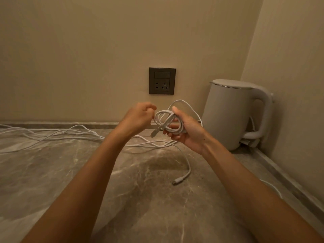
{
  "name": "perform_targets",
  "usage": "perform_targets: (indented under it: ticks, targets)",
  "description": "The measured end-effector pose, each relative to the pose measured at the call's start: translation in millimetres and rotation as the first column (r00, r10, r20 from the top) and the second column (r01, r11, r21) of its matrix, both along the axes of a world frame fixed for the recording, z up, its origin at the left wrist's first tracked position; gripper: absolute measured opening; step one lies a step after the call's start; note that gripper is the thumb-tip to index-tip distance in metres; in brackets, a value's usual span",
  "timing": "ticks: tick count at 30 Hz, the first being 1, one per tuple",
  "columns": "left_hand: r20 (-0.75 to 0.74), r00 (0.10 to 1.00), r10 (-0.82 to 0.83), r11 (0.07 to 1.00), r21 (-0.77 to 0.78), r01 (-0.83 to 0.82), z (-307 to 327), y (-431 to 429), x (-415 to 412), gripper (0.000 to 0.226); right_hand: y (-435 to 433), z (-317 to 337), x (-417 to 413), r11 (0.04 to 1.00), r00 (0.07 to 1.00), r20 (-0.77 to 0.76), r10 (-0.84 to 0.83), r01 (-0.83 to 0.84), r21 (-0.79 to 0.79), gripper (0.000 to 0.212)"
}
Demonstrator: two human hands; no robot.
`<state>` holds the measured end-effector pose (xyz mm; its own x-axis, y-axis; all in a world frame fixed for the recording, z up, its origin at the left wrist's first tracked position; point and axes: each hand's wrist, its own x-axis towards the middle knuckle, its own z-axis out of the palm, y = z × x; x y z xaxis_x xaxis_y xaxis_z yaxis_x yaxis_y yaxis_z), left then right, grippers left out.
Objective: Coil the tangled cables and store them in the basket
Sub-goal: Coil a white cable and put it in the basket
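nearest on the marble counter (pixel 52 172) lies a loose white cable end with its connector (pixel 177 181), slack and untouched, probably left to be gathered in last. behind it, raised off the surface, the right hand (pixel 188 132) cups a small coil of white cable (pixel 169 122), fingers curled under and thumb laid over the top so the loops cannot spring apart; a plug hangs out of the bundle at its lower left. just to its left the left hand (pixel 138 116) is closed in a pinch on the strand leading into the coil, seemingly feeding or tightening the next turn. further left, the tangled cables (pixel 52 134) sprawl across the counter, not yet coiled. at the far right stands a white kettle (pixel 233 113), and a wall socket (pixel 162 81) is on the far wall. no basket is in view.
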<state>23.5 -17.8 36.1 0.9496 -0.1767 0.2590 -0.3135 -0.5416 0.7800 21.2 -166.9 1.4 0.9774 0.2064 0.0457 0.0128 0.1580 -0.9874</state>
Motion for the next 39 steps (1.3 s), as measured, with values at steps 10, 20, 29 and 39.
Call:
perform_targets:
  ticks: [10, 20, 29, 39]
  targets:
    - [0.046, 0.985, 0.164, 0.965, 0.199, -0.17, -15, 6, 12, 0.026, 7, 2, -6, 0.919, 0.976, 0.128, -0.176, 0.21, -0.333, 0.021]
    - [-0.017, 0.999, -0.039, 0.911, 0.41, 0.043, -27, -15, 4, 0.021, 12, -14, 0, 0.509, 0.909, 0.367, -0.197, 0.415, -0.754, 0.015]
    - [0.008, 0.99, -0.141, 0.83, 0.547, 0.113, -30, -9, 2, 0.034, -3, -3, 1, 0.743, 0.999, -0.023, -0.044, 0.017, -0.67, 0.035]
    - [0.114, 0.991, -0.064, 0.923, 0.385, 0.015, -23, -3, 0, 0.01, 8, 8, -13, 0.844, 0.999, -0.023, -0.029, 0.012, -0.536, 0.026]
